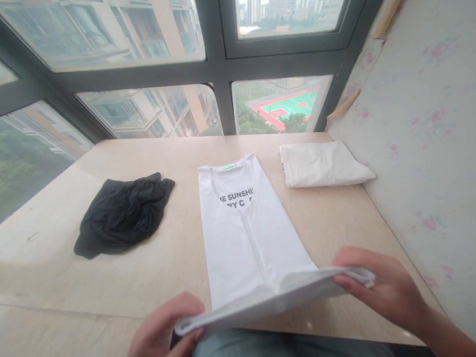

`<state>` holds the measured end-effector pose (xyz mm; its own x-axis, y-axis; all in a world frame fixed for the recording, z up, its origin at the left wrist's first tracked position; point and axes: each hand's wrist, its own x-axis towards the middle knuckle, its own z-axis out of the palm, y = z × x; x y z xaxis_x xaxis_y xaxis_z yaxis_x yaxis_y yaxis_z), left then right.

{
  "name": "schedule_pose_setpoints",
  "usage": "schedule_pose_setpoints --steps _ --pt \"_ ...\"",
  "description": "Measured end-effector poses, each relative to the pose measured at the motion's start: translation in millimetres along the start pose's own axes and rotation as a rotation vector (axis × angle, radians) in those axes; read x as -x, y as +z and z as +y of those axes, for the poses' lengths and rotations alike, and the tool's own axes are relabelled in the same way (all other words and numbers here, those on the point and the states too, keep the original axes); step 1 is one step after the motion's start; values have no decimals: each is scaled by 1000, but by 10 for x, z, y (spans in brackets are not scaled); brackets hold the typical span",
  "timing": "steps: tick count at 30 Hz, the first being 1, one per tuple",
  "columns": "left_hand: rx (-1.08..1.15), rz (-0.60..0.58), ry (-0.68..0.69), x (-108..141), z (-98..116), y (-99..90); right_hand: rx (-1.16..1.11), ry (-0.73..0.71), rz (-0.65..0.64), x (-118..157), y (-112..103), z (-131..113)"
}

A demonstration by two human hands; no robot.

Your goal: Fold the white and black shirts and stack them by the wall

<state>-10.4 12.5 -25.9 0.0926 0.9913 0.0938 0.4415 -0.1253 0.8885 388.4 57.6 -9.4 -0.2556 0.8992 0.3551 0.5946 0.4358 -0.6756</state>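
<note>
A white T-shirt (231, 251) lies lengthwise in front of me, its sides folded in toward the middle and part of its dark lettering showing. Its near end is lifted off the surface and hangs between my two hands. My left hand (164, 335) pinches the left corner of that end, thumb below and fingers above. At the right corner, my right hand (380, 282) grips the layered cloth the same way. The raised edge looks slightly blurred and hides the surface just beneath it.
Crumpled black cloth (124, 213) lies to the left on the pale wooden surface (46, 273). A folded off-white cloth (324, 162) rests at the back right, near the flowered wall (443, 144). Dark-framed windows (218, 69) border the far side. My legs (253, 355) are at the near edge.
</note>
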Motion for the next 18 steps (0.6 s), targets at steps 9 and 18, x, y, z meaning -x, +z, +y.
schedule_pose_setpoints --steps 9,18 --pt "-57 166 -238 -1717 -808 301 -55 333 -46 -1602 1105 1008" --pt "-219 227 -234 -1699 -949 364 2 326 2 -1488 1258 1277"
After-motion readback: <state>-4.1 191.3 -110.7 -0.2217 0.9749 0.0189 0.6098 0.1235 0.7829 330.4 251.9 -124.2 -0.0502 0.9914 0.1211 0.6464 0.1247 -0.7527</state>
